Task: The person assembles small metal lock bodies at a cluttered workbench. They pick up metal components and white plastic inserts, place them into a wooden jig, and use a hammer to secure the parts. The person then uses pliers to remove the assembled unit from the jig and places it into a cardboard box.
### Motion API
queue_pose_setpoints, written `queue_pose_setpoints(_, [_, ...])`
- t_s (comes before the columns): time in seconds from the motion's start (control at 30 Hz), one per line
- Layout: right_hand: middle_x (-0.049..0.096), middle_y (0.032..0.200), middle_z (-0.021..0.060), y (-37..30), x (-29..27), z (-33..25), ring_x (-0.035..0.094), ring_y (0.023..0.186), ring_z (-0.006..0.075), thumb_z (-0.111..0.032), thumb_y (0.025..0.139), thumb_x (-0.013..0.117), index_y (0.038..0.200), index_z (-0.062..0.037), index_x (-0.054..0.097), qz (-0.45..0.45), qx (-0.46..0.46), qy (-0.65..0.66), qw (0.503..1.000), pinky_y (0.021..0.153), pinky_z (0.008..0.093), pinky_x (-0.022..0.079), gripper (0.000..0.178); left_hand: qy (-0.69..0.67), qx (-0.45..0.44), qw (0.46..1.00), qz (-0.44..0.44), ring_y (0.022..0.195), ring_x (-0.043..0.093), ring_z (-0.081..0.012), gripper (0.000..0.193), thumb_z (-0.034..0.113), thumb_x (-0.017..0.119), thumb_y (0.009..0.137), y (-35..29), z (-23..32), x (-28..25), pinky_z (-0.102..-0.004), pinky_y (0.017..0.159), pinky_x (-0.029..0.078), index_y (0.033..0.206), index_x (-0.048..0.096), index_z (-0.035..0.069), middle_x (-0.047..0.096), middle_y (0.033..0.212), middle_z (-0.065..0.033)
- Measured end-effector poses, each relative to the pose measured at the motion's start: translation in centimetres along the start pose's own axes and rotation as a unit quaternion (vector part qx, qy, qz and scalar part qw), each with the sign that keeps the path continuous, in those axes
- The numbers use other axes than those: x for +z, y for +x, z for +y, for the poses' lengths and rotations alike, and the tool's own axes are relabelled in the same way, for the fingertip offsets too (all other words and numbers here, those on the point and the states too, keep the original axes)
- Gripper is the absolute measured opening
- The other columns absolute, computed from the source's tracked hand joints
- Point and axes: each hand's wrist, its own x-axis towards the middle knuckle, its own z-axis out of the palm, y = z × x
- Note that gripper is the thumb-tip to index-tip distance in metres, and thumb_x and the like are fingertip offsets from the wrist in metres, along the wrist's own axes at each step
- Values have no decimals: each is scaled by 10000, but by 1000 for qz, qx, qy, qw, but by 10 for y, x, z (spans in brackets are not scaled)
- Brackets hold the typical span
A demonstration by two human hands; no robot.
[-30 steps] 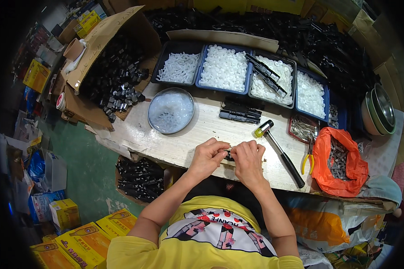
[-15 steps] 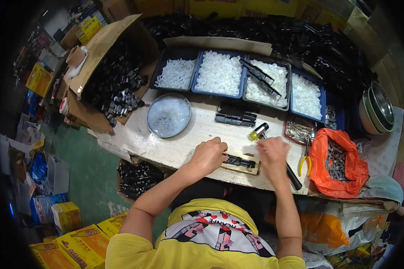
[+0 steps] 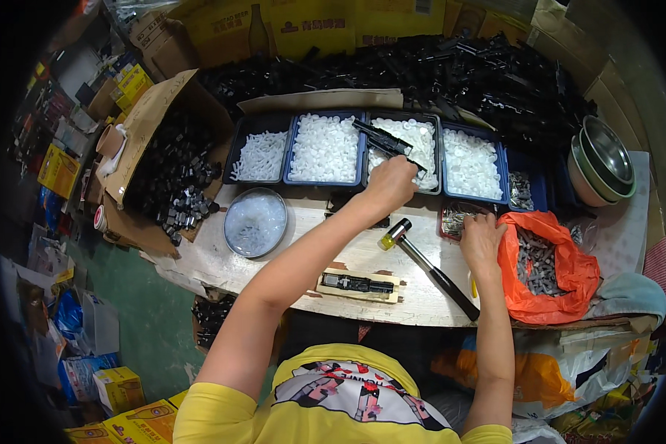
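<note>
My left hand reaches across the bench to long black plastic parts that lie over a bin of small white pieces. Its fingers are closed on the near end of one part. At the red dish of metal pins, my right hand has its fingertips bent down among the pins; what they pinch is hidden. Near the front edge, a black part sits in a pale wooden fixture, with neither hand on it. A hammer with a yellow-tipped head lies between fixture and right forearm.
Further bins of white pieces line the back. A round bowl stands left, beside a carton of black pieces. To the right are an orange bag of grey parts and stacked bowls. Black parts are heaped behind.
Both hands have left the fixture. My left hand has gone forward to the black parts on the bin, my right hand to the pin dish. The head view has shifted.
</note>
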Motion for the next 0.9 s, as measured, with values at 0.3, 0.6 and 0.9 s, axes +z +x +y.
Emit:
queue_pose_setpoints(0.3, [610, 834, 107, 4, -5, 1, 509, 904, 279, -53, 701, 550, 821, -51, 628, -22, -20, 30, 999, 798, 485, 317, 143, -37, -3, 999, -17, 682, 608, -332, 113, 126, 662, 673, 24, -22, 13, -378, 662, 482, 693, 656, 15, 618, 697, -187])
queue_pose_setpoints(0.6, [589, 842, 60, 3, -11, 4, 495, 872, 248, -40, 746, 572, 857, -85, 613, 47, -22, 108, 993, 792, 451, 317, 127, -330, -128, 935, 16, 543, 565, -170, 136, 107, 554, 822, 10, -36, -19, -268, 483, 441, 839, 638, 2, 590, 646, -89])
queue_pose_setpoints(0.9, [546, 806, 15, -30, -53, -53, 486, 750, 102, -57, 815, 573, 825, -18, 582, 11, -57, 589, 806, 668, 226, 362, 41, -727, -169, 662, -73, 565, 546, -103, 182, 37, 599, 816, -112, -9, -29, -241, 483, 479, 978, 575, -40, 564, 700, -55])
